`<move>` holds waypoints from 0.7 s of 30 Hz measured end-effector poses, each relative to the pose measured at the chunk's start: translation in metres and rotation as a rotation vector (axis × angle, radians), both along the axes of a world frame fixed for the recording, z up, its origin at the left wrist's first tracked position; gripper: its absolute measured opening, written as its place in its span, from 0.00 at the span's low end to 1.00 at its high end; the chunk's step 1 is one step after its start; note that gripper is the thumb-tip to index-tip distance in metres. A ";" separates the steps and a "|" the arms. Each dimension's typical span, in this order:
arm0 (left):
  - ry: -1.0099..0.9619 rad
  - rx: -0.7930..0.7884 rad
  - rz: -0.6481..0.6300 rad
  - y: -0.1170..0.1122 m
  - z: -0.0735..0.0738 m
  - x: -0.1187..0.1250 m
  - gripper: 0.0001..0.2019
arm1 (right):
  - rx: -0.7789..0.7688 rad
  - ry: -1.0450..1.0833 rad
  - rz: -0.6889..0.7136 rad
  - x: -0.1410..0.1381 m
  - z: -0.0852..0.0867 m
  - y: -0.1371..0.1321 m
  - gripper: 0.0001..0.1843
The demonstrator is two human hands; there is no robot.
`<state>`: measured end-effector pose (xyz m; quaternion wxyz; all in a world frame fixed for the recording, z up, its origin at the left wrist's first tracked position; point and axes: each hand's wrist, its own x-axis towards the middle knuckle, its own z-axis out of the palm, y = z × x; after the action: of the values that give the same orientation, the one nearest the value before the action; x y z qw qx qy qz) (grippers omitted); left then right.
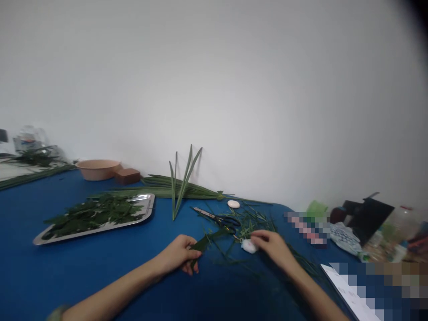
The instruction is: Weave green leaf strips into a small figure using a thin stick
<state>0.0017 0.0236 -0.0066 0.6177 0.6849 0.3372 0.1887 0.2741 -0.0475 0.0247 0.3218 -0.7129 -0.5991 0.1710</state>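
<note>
Blue covers the surface (187, 294), over which both bare forearms reach from the near edge. Nearest, the left hand (187, 255) has its fingers closed on a green leaf (202, 243), which is pinched at its lower end and points up toward the right, clear of the pile. Across from it, the right hand (269, 245) is bent over a small white object (249, 246); its fingertips are at the object's right side, but I cannot tell whether they grip it. Just beyond lie scissors (217, 218) with dark handles, beside a loose scatter of thin green scraps (259, 221). To the left, a metal tray (147, 209) carries a heap of dark leaves (96, 210). Farther back are a white oval object (233, 204), a bundle of long leaves (160, 192), a brown box (129, 176) and, touching it, a pinkish bowl (98, 170), all before a pale wall (234, 89).
</note>
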 end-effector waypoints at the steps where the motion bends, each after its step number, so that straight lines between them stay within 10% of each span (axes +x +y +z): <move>1: 0.024 0.027 -0.001 0.004 0.000 0.000 0.12 | -0.009 -0.077 -0.094 0.028 0.004 0.003 0.12; 6: 0.137 0.252 0.053 0.021 0.002 0.003 0.11 | -0.114 -0.403 -0.476 0.150 0.011 0.010 0.11; 12: 0.219 0.515 0.162 0.027 0.003 0.004 0.08 | -0.202 -0.649 -0.616 0.209 -0.002 0.006 0.15; 17: 0.219 0.514 0.152 0.034 -0.005 0.004 0.09 | -0.046 -0.766 -0.521 0.191 -0.005 0.036 0.24; 21: 0.198 0.435 0.199 0.036 -0.009 0.003 0.10 | 0.162 -0.771 -0.226 0.093 0.000 0.059 0.28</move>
<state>0.0042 0.0593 -0.0152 0.3985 0.7802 0.4132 0.2486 0.3671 0.0113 0.0250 0.1456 -0.7587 -0.6051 -0.1926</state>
